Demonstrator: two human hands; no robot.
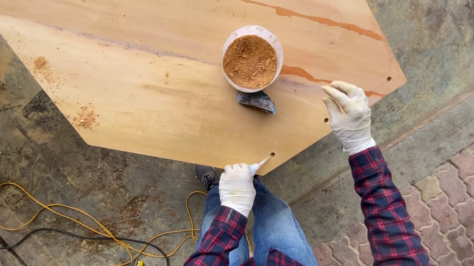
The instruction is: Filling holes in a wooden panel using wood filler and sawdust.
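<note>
Now I am at the filling step — my left hand (pixel 236 187) closes around a small white tube (pixel 259 164), and its tip touches a hole (pixel 272 154) at the near edge of the board (pixel 137 85). The tube lies long from hand to hole, pointing up-right. My right hand (pixel 348 112) rests flat near another hole (pixel 326 120), fingers together. Next move needs, I think, a steady squeeze. A bowl (pixel 252 58) of sawdust stands behind.

You have one view only, from the camera on your head, facing almost straight down. It looks from standing height onto the plywood panel (pixel 180 79), your own jeans and sleeves at the bottom edge, and the concrete floor (pixel 448 10) all around.
</note>
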